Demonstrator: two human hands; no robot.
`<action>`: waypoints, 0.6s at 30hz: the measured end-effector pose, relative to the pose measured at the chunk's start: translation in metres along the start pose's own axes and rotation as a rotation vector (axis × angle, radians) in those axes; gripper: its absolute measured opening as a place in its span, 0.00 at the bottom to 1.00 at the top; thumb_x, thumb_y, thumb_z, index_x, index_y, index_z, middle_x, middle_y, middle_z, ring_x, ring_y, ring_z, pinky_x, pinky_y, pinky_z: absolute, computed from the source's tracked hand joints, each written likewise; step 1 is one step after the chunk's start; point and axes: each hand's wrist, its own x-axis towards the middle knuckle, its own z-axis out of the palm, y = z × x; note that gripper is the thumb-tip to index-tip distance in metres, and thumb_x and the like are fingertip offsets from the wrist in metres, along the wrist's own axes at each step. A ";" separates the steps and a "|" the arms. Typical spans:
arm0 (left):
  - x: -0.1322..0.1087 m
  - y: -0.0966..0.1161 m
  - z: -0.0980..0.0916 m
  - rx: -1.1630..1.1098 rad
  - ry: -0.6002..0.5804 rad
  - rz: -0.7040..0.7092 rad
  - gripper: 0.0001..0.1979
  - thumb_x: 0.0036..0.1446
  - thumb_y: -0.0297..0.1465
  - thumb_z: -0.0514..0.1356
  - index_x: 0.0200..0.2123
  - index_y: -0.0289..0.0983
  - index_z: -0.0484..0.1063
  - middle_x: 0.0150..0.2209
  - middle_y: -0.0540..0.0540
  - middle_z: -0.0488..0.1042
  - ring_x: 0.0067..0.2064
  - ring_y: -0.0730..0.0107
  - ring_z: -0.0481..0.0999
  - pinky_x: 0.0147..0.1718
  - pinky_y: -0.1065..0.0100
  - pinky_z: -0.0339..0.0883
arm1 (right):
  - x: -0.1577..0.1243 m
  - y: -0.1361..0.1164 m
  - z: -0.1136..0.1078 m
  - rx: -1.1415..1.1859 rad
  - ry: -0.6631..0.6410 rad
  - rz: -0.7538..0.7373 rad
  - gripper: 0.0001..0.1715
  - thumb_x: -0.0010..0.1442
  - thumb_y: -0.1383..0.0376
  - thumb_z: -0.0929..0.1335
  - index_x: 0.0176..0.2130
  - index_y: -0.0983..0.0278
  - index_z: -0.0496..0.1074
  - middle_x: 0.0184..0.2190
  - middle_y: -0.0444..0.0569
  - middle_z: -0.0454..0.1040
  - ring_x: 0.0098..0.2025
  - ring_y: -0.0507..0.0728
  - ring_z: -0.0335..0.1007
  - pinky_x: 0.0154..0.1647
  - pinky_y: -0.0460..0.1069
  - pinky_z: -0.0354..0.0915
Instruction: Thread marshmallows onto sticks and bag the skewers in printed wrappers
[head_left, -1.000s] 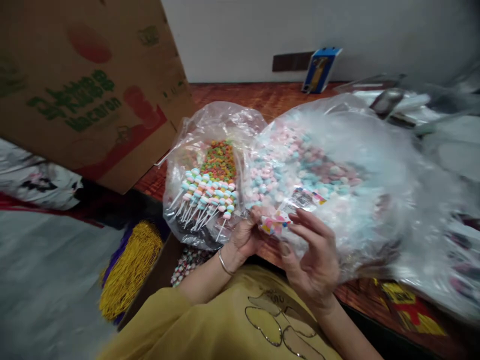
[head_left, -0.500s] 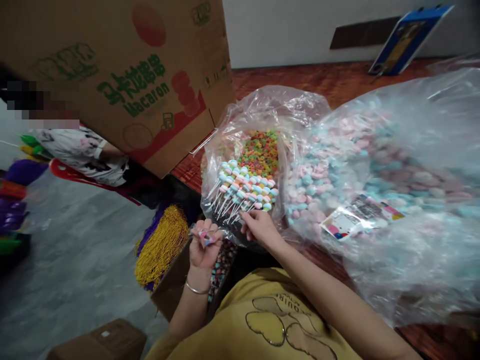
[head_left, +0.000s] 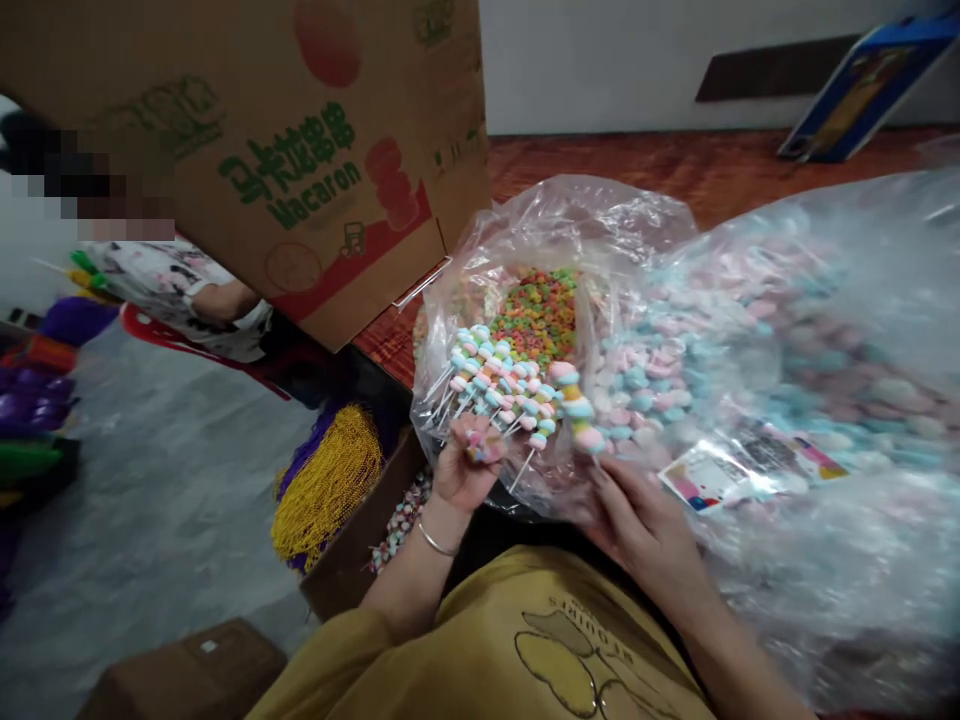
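My right hand [head_left: 645, 515] pinches the thin white stick of a marshmallow skewer [head_left: 576, 408], its pink, blue and yellow pieces pointing up. Closed around a small clear plastic wrapper [head_left: 484, 445] with a pink and purple print, my left hand [head_left: 459, 478] is just in front of the pile. That pile of similar marshmallow skewers [head_left: 499, 375] lies on a clear plastic bag, sticks toward me. Right behind it, the clear bag [head_left: 585, 215] holds small green, orange and red ring candies [head_left: 536, 310].
A large clear bag of pink and blue marshmallows [head_left: 652, 380] fills the right side, a printed card [head_left: 742, 465] on it. A tall Macaron carton [head_left: 315, 190] stands at left, near a seated person [head_left: 180, 290]. An open box [head_left: 337, 580] holds wrapped pieces below my left arm.
My right hand has drawn back to the right from the pile, now carrying one marshmallow skewer. My left hand has moved right and up toward the pile, still with the wrapper. The view has shifted slightly.
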 end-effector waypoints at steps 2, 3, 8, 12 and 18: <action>0.008 -0.012 0.006 -0.012 -0.021 -0.051 0.30 0.41 0.40 0.80 0.24 0.37 0.59 0.25 0.55 0.54 0.25 0.79 0.55 0.23 0.74 0.56 | -0.021 0.003 -0.037 -0.138 0.039 -0.131 0.15 0.68 0.57 0.67 0.48 0.57 0.81 0.35 0.47 0.84 0.33 0.58 0.81 0.34 0.48 0.75; 0.011 -0.019 0.009 -0.017 -0.031 -0.079 0.30 0.41 0.39 0.80 0.24 0.37 0.59 0.24 0.55 0.54 0.26 0.79 0.56 0.23 0.74 0.56 | -0.031 0.003 -0.053 -0.191 0.041 -0.173 0.15 0.68 0.59 0.67 0.50 0.55 0.81 0.38 0.47 0.85 0.35 0.58 0.83 0.37 0.49 0.77; 0.019 -0.051 0.023 0.008 -0.063 -0.184 0.29 0.39 0.37 0.81 0.23 0.36 0.61 0.24 0.56 0.56 0.25 0.80 0.55 0.23 0.76 0.55 | -0.062 -0.003 -0.093 -0.340 0.054 -0.314 0.17 0.67 0.63 0.68 0.53 0.54 0.80 0.43 0.49 0.86 0.35 0.60 0.85 0.36 0.48 0.80; 0.019 -0.066 0.030 0.075 -0.085 -0.244 0.30 0.35 0.37 0.82 0.23 0.36 0.62 0.25 0.55 0.58 0.26 0.80 0.58 0.22 0.76 0.54 | -0.069 -0.007 -0.103 -0.404 0.069 -0.360 0.19 0.69 0.65 0.67 0.55 0.54 0.79 0.45 0.49 0.86 0.35 0.59 0.86 0.37 0.48 0.80; 0.015 -0.073 0.037 0.194 -0.189 -0.192 0.26 0.39 0.39 0.80 0.24 0.36 0.66 0.26 0.54 0.61 0.26 0.79 0.60 0.25 0.75 0.57 | -0.082 -0.005 -0.116 -0.477 0.060 -0.378 0.18 0.70 0.63 0.66 0.57 0.55 0.78 0.44 0.49 0.86 0.38 0.59 0.86 0.36 0.47 0.80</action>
